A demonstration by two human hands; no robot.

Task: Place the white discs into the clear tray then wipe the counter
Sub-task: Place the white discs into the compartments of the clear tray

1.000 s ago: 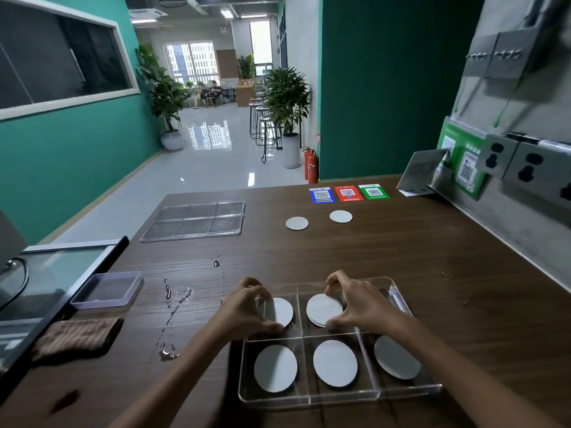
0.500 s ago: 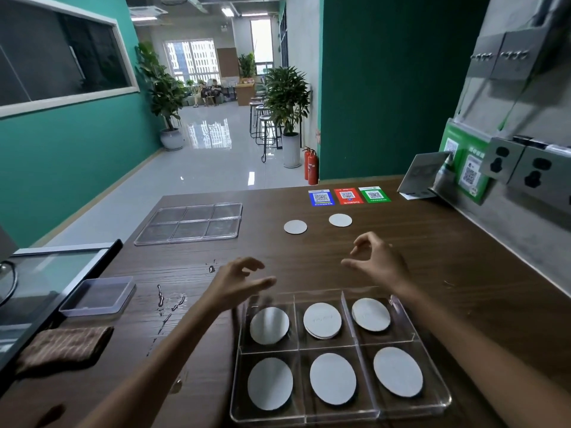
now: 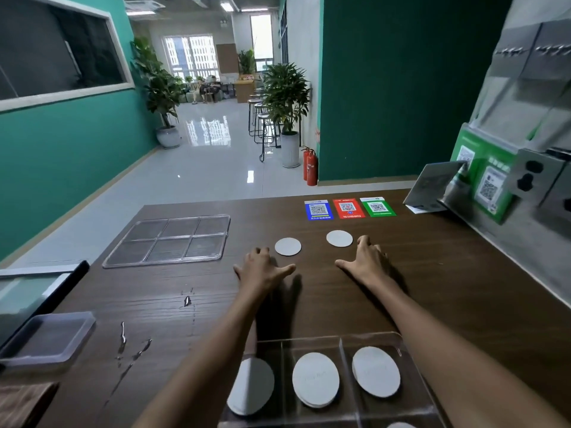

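Two white discs lie loose on the dark wooden counter: one disc on the left, another disc on the right. My left hand is stretched out flat just below and left of the left disc, fingers apart, holding nothing. My right hand reaches beside the right disc, also spread and empty. The clear tray sits at the near edge with white discs in its compartments; my forearms cross over it.
A clear gridded lid lies at the back left. Water streaks mark the counter on the left. A small clear box and a brown cloth sit at the near left. Coloured QR cards lie at the back.
Both hands have let go of discs in the tray and moved forward across the counter to the two loose discs. The tray now sits lower in view.
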